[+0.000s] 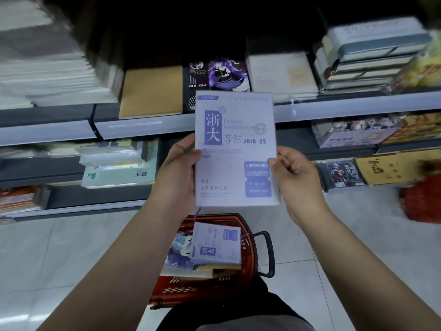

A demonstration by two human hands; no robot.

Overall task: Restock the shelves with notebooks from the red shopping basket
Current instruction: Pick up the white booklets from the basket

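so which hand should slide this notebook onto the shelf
Probably left. The left hand wraps the pale lilac notebook's side; the right hand only pinches its edge.

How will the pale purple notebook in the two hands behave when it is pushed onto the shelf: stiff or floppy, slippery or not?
The pale purple notebook probably stays fairly stiff: held only at its lower edges by the left hand and right hand, it stands flat, unbent. Its cover looks glossy, perhaps wrapped, so it may slide easily.
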